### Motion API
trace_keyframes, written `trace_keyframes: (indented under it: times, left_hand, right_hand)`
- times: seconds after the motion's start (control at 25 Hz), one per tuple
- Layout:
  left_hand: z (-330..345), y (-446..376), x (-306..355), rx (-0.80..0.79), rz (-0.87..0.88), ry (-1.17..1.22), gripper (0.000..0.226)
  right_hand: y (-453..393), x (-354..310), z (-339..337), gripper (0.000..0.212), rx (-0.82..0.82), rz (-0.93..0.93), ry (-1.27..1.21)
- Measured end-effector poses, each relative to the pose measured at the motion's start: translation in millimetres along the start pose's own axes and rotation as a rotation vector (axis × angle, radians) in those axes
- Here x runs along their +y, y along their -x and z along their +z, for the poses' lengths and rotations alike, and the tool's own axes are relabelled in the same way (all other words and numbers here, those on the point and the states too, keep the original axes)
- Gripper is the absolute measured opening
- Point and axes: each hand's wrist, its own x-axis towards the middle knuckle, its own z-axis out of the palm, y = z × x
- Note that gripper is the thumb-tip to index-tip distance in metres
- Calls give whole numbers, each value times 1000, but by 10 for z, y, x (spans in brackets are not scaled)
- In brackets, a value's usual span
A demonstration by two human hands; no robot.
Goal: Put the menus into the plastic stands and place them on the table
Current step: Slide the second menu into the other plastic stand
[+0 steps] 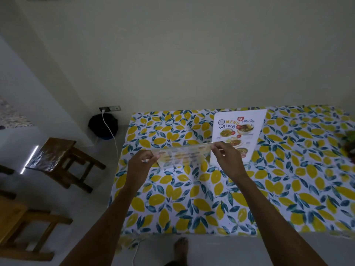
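A clear plastic stand (182, 156) is held above the table, its top edge tilted roughly level between both hands. My left hand (141, 162) pinches its left end. My right hand (226, 156) grips its right end. The lemon pattern shows through the stand; whether a sheet is inside it I cannot tell. Behind my right hand lies a white menu sheet (240, 127) with food pictures and the word MENU, flat on the table (192, 198), its lower part hidden by my hand.
The table carries a lemon-print cloth and stands against a pale wall. A plant (349, 144) sits at the right edge. On the floor to the left are wooden stools (57, 158), a dark bag (102, 125) and a white cable (113, 139). My bare foot (180, 248) is below the table's front edge.
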Motion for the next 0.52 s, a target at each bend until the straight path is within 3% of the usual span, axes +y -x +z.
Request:
trace_keyframes:
  times: [0.2,0.36,0.44,0.52]
  left_hand:
    - [312,-430,-239,-75,-74,-35,46]
    - [552,-658,-471,-153,-161,-67,15]
    - [638,-722,-593,-228,-173,-104,23]
    - [677,-781,-695,-257,-168,-126,26]
  right_hand:
    - [-388,296,504,27,-54,121,24]
    - [-498,541,884,59,-62,146,21]
    - [-542,652,1021,72,-62,188,17]
    - [-587,721,1114,52,-55,228,55]
